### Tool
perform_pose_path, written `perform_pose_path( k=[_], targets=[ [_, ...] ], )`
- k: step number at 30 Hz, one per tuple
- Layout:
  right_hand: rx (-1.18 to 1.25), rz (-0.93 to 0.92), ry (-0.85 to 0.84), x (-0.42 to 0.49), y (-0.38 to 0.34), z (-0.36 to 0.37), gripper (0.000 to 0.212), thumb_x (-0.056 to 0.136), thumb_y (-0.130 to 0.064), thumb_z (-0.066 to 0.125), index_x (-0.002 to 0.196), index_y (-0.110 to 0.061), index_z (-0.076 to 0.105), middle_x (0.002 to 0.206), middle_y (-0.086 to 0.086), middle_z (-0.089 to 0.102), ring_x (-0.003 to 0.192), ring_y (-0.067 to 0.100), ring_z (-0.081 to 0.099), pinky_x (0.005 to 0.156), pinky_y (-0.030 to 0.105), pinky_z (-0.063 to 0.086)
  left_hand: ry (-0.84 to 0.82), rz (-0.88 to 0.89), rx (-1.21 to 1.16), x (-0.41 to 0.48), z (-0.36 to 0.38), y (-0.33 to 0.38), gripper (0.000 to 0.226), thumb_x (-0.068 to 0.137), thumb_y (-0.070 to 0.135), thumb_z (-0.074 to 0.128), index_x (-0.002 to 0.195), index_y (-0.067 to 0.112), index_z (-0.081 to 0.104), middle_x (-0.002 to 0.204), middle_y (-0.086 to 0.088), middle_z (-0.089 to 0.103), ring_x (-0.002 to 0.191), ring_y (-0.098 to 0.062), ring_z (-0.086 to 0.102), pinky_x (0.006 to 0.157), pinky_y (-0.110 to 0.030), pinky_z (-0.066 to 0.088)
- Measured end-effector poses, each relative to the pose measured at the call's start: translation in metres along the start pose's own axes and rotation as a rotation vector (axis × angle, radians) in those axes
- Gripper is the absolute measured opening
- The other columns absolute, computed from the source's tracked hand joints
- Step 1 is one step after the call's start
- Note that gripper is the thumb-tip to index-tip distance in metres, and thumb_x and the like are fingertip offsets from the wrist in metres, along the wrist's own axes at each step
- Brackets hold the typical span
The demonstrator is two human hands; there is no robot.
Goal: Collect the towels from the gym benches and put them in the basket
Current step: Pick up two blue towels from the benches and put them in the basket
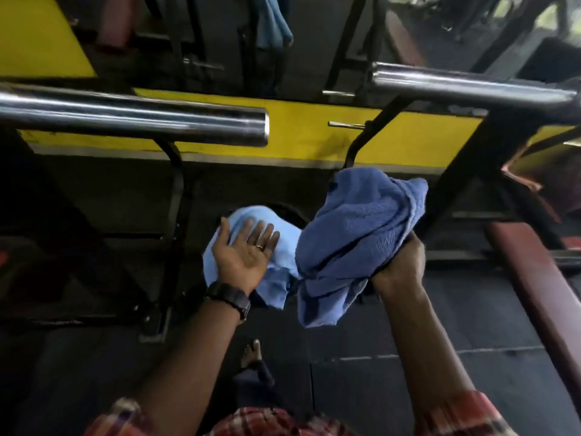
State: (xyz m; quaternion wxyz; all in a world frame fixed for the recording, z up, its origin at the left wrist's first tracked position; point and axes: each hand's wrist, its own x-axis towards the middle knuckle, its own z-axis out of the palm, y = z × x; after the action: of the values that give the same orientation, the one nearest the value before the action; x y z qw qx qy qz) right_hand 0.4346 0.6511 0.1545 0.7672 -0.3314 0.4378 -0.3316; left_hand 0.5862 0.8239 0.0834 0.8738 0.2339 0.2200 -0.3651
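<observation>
Left hand [248,247]: I have it spread flat, palm up and fingers apart, pressed against the light blue towel [251,262]; nothing is pinched, so the cloth is only propped.
Right hand [401,262]: I have it closed in a fist around the bunched lower part of the darker blue towel [355,237], which billows above the knuckles and hangs loose below them.
Light blue towel: draped over the near rim of a dark round opening [292,212] that I take to be the basket (only an arc of its rim shows); I cannot tell how much of the towel is inside.
Darker blue towel: in the air, just right of the opening, touching the light towel along its left edge.
Third towel [272,20]: a blue cloth hangs at the top edge of the view, still to be collected, as I judge it.
Risk, slipping: the light towel could slide off the rim to the floor [408,357] if I lift the flat palm away first.
Risk, missed drop: the darker towel is off to one side; released here, I expect it to land outside.
Risk, snagging: the trailing corner could catch on the black frame [456,184] beside it.
Risk, bars: the steel bar [132,119] on the left and its twin [471,86] on the right cross above; leaning in may meet them.
Risk, footing: my foot [251,354] stands close below; a fallen towel could lie underfoot.
</observation>
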Motion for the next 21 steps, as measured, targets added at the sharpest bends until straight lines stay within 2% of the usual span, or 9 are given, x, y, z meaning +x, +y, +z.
perform_pose_path(
  k=[2, 4, 6, 8, 11, 14, 16, 17, 21],
  targets=[
    [-0.105, -0.026, -0.066, 0.021, 0.004, 0.017, 0.032, 0.087, -0.026, 0.047, 0.066, -0.029, 0.070, 0.062, -0.004, 0.064, 0.059, 0.013, 0.064, 0.059, 0.029, 0.051, -0.011, -0.008, -0.010, 0.015, 0.004, 0.014, 0.068, 0.092, 0.055, 0.055, 0.135, 0.002, 0.053, 0.136, -0.022, 0.059, 0.127, -0.036, 0.056, 0.096, -0.048, 0.050],
    [-0.154, -0.006, -0.150, 0.041, 0.012, 0.035, 0.030, 0.091, -0.024, 0.042, 0.074, -0.026, 0.068, 0.064, -0.004, 0.065, 0.062, 0.012, 0.065, 0.061, 0.027, 0.053, -0.012, 0.032, -0.034, 0.027, 0.004, 0.030, 0.067, 0.091, 0.055, 0.056, 0.135, 0.003, 0.055, 0.136, -0.022, 0.059, 0.126, -0.036, 0.058, 0.096, -0.048, 0.052],
    [-0.047, 0.044, -0.219, 0.054, 0.018, 0.049, 0.025, 0.091, -0.028, 0.041, 0.082, -0.026, 0.064, 0.069, -0.006, 0.067, 0.071, 0.011, 0.066, 0.066, 0.026, 0.054, -0.034, 0.060, -0.041, 0.032, 0.001, 0.042, 0.068, 0.091, 0.055, 0.056, 0.137, 0.005, 0.053, 0.136, -0.021, 0.060, 0.124, -0.035, 0.060, 0.094, -0.047, 0.054],
    [0.100, 0.097, -0.298, 0.069, 0.024, 0.062, 0.026, 0.094, -0.027, 0.041, 0.081, -0.023, 0.064, 0.073, 0.000, 0.063, 0.075, 0.016, 0.063, 0.069, 0.027, 0.052, -0.033, 0.099, -0.047, 0.032, -0.005, 0.051, 0.068, 0.091, 0.055, 0.057, 0.139, 0.006, 0.052, 0.137, -0.019, 0.060, 0.124, -0.034, 0.061, 0.096, -0.047, 0.054],
    [-0.005, 0.106, -0.276, 0.086, 0.034, 0.077, 0.032, 0.096, -0.020, 0.038, 0.074, -0.022, 0.060, 0.065, 0.001, 0.058, 0.064, 0.015, 0.060, 0.060, 0.022, 0.050, 0.002, 0.186, -0.056, 0.021, -0.011, 0.057, 0.066, 0.090, 0.054, 0.059, 0.138, 0.009, 0.054, 0.136, -0.018, 0.061, 0.123, -0.033, 0.061, 0.099, -0.049, 0.052],
    [-0.174, 0.083, -0.161, 0.100, 0.040, 0.087, 0.024, 0.090, -0.010, 0.048, 0.078, -0.017, 0.067, 0.072, -0.001, 0.068, 0.065, 0.013, 0.067, 0.062, 0.023, 0.053, 0.055, 0.286, -0.090, 0.000, -0.012, 0.054, 0.060, 0.089, 0.053, 0.060, 0.130, 0.010, 0.061, 0.137, -0.016, 0.061, 0.123, -0.033, 0.062, 0.097, -0.049, 0.052],
    [-0.284, 0.065, -0.169, 0.108, 0.042, 0.093, 0.023, 0.084, -0.005, 0.051, 0.079, -0.016, 0.071, 0.071, -0.006, 0.073, 0.061, 0.007, 0.068, 0.056, 0.018, 0.051, 0.086, 0.366, -0.110, -0.018, -0.014, 0.048, 0.056, 0.089, 0.054, 0.059, 0.127, 0.012, 0.062, 0.137, -0.015, 0.061, 0.123, -0.032, 0.062, 0.098, -0.049, 0.052],
    [-0.309, 0.079, -0.201, 0.111, 0.044, 0.094, 0.023, 0.083, -0.006, 0.053, 0.079, -0.017, 0.073, 0.072, -0.007, 0.074, 0.062, 0.006, 0.069, 0.057, 0.018, 0.050, 0.098, 0.401, -0.107, -0.027, -0.015, 0.045, 0.056, 0.090, 0.054, 0.057, 0.127, 0.013, 0.061, 0.137, -0.015, 0.061, 0.123, -0.032, 0.061, 0.098, -0.049, 0.052],
    [-0.383, 0.158, -0.323, 0.107, 0.059, 0.090, 0.029, 0.083, -0.014, 0.053, 0.074, -0.024, 0.078, 0.094, -0.004, 0.077, 0.089, 0.010, 0.071, 0.081, 0.029, 0.051, 0.158, 0.505, -0.096, -0.057, -0.017, 0.025, 0.059, 0.091, 0.055, 0.054, 0.134, 0.014, 0.056, 0.135, -0.013, 0.063, 0.123, -0.030, 0.062, 0.101, -0.048, 0.050]
  ],
)
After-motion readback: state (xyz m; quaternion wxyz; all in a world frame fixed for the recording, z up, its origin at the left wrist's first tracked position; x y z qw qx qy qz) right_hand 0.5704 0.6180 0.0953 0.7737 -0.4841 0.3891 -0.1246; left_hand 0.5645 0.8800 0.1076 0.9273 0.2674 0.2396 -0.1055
